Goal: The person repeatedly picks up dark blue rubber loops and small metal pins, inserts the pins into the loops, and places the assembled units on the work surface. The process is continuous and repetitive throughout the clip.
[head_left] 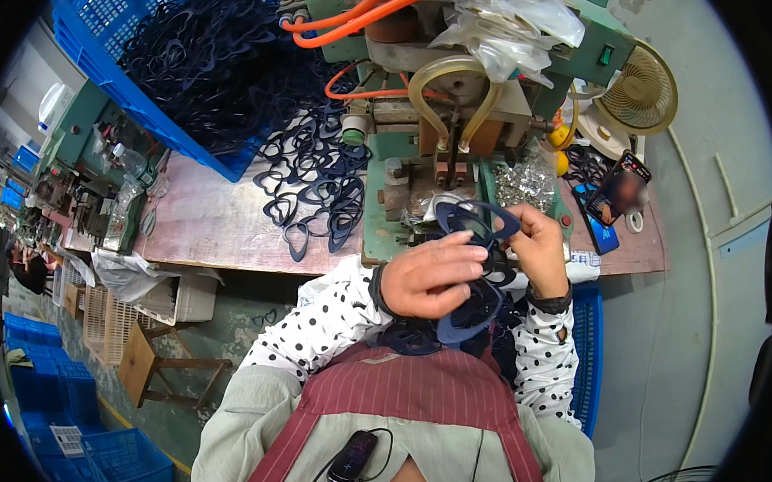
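Observation:
My right hand (538, 253) pinches a dark blue eyeglass frame front (510, 223) by its right end, just before the green machine (382, 232). My left hand (432, 274) lies to its left, back upward, with the fingers stretched toward the right; its thumb is hidden. Under those fingertips, more blue frame fronts (461, 335) show close to my lap, and I cannot tell whether the left hand touches them. A pile of loose frame fronts (300, 206) is spread on the table, left of the machine.
A blue crate (119, 96) heaped with frame fronts stands at the back left. Orange hoses (363, 20) cross the machine's top. Small metal parts (524, 187) lie right of its head, near two phones (598, 224) and a fan (638, 88). Another blue crate (588, 356) sits below right.

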`<state>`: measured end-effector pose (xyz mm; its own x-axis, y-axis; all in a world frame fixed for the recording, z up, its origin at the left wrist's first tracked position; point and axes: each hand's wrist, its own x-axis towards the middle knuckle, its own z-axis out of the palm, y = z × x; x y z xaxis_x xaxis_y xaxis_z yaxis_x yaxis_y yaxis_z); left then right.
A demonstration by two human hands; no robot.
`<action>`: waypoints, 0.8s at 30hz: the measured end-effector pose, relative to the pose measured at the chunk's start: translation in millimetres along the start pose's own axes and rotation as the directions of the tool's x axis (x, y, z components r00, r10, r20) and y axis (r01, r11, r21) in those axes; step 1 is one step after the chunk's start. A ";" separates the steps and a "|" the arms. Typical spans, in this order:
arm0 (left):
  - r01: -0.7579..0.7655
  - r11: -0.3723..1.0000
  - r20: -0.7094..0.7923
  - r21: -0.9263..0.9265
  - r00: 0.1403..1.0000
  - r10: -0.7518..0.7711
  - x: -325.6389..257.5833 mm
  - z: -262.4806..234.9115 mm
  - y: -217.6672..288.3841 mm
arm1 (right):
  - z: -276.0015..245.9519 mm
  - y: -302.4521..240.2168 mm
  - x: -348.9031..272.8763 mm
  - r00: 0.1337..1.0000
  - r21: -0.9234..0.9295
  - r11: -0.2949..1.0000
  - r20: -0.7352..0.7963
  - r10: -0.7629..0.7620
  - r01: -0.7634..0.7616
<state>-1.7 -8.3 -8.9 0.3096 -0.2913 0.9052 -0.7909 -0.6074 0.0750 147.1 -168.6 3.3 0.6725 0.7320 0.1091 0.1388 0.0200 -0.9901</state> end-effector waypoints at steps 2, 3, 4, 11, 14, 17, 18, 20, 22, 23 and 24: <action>0.050 0.998 0.080 0.024 0.995 -0.052 -11.2 -2.7 -1.4 | -7.0 0.3 -2.4 0.999 -0.064 0.997 -0.016 0.037 -0.038; 0.048 0.998 0.073 0.028 0.996 -0.050 -13.2 -3.3 -1.8 | -9.5 1.3 -3.2 0.998 -0.094 0.994 -0.025 0.057 -0.059; 0.052 0.998 0.091 0.047 0.994 -0.056 -14.1 -4.8 -2.2 | -10.9 5.5 -2.0 0.998 -0.052 0.997 -0.048 0.049 -0.052; 0.101 0.986 0.109 0.135 0.987 -0.116 -4.0 -10.2 4.3 | -25.8 15.4 11.3 0.965 -0.343 0.937 -0.214 -0.149 0.069; 0.142 0.978 0.027 0.155 0.989 -0.147 -4.4 0.8 8.1 | -39.2 28.7 23.5 0.807 -0.785 0.619 -0.344 -0.480 0.033; 0.136 0.978 0.001 0.159 0.990 -0.138 -2.2 0.8 8.4 | -63.3 66.2 32.5 0.799 -0.801 0.594 -0.403 -0.446 -0.073; 0.119 0.981 0.020 0.152 0.992 -0.123 -3.3 -2.0 6.8 | -66.5 70.1 29.7 0.829 -0.730 0.677 -0.435 -0.351 -0.097; 0.100 0.984 0.037 0.150 0.994 -0.107 -5.7 -3.3 5.0 | -65.7 67.7 22.0 0.866 -0.605 0.783 -0.459 -0.199 -0.141; 0.097 0.983 0.033 0.158 0.994 -0.103 -8.3 -1.9 4.1 | -63.7 66.6 12.6 0.915 -0.799 0.581 -0.338 -0.222 -0.154; 0.097 0.983 0.030 0.156 0.994 -0.103 -8.2 -1.1 3.8 | -63.1 66.5 7.1 0.934 -0.873 0.463 -0.282 -0.219 -0.155; 0.097 0.983 0.028 0.155 0.994 -0.102 -8.1 -0.3 3.6 | -56.1 66.5 3.8 0.949 -0.896 0.386 -0.288 -0.129 -0.220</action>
<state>-7.2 -7.9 -15.8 0.4031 -0.2480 0.8809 -0.6658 -0.7399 0.0963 199.7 -202.7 -57.2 0.8299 0.4954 0.2567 0.5570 -0.7632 -0.3276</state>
